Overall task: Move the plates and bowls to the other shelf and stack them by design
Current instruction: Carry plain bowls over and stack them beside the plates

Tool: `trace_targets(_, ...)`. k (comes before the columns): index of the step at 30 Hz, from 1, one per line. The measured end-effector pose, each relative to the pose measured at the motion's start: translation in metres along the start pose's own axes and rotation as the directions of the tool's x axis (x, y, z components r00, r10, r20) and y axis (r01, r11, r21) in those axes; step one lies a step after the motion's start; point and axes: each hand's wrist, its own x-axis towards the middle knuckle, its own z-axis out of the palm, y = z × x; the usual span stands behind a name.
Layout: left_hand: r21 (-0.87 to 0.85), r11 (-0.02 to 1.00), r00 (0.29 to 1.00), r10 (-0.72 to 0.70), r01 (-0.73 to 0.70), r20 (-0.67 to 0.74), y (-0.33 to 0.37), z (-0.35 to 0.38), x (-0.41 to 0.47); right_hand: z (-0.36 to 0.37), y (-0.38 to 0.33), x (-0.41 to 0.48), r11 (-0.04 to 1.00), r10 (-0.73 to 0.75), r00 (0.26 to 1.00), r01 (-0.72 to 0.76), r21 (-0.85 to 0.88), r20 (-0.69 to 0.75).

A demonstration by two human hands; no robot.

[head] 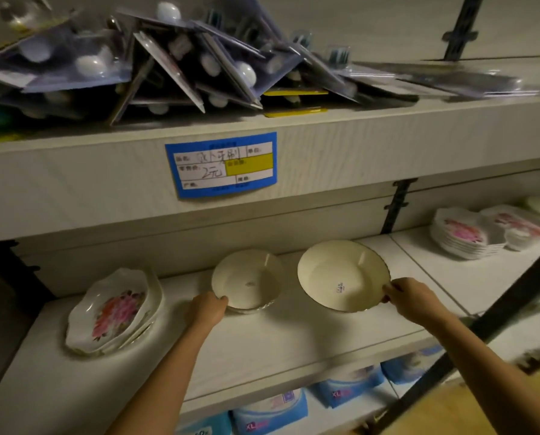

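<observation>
On the middle shelf point(262, 340) a small cream bowl point(246, 277) sits on top of a short stack. My left hand point(206, 309) grips its near left rim. A larger cream plate point(341, 274) with a dark rim line is tilted up toward me, and my right hand point(410, 298) pinches its right edge. At the left lies a stack of scalloped white dishes with a pink flower print point(115, 312). On the neighbouring shelf section at the right stand more pink-flowered dish stacks point(465, 233).
The shelf above carries a heap of blister-packed goods point(168, 58) and a blue price label point(221, 164) on its front edge. Blue packets point(272, 412) fill the shelf below. A dark diagonal bar point(482, 328) crosses the right foreground, over my right forearm.
</observation>
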Motion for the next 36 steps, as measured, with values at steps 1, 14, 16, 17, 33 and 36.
trace_targets(1, -0.015, 1.0, 1.0, -0.005, 0.005, 0.008, 0.001, -0.001, 0.002, 0.001, 0.003, -0.001, 1.0, 0.01, 1.0, -0.01, -0.008, 0.004)
trace_targets(14, 0.019, 1.0, 0.993, -0.014, 0.012, 0.116, 0.004, -0.026, -0.003, 0.004, 0.008, -0.013, 1.0, 0.006, 1.0, -0.006, 0.012, -0.029)
trace_targets(16, -0.015, 1.0, 0.993, 0.013, -0.011, 0.116, 0.003, -0.03, -0.002, 0.004, 0.007, -0.016, 1.0, 0.002, 1.0, -0.001, 0.026, -0.028)
trace_targets(17, -0.049, 0.999, 0.993, 0.026, -0.021, 0.113, 0.003, -0.031, -0.001, 0.004, 0.008, -0.018, 0.999, -0.003, 1.0, 0.004, 0.034, -0.028)
trace_targets(33, -0.21, 0.93, 0.932, 0.333, -0.301, 0.139, 0.069, -0.034, -0.069, -0.036, 0.077, -0.069, 0.978, 0.063, 0.985, -0.029, 0.207, -0.161)
trace_targets(36, -0.226, 0.919, 0.911, 0.367, -0.323, 0.187, 0.095, -0.02, -0.098, -0.057, 0.108, -0.086, 0.972, 0.091, 0.986, -0.058, 0.228, -0.137)
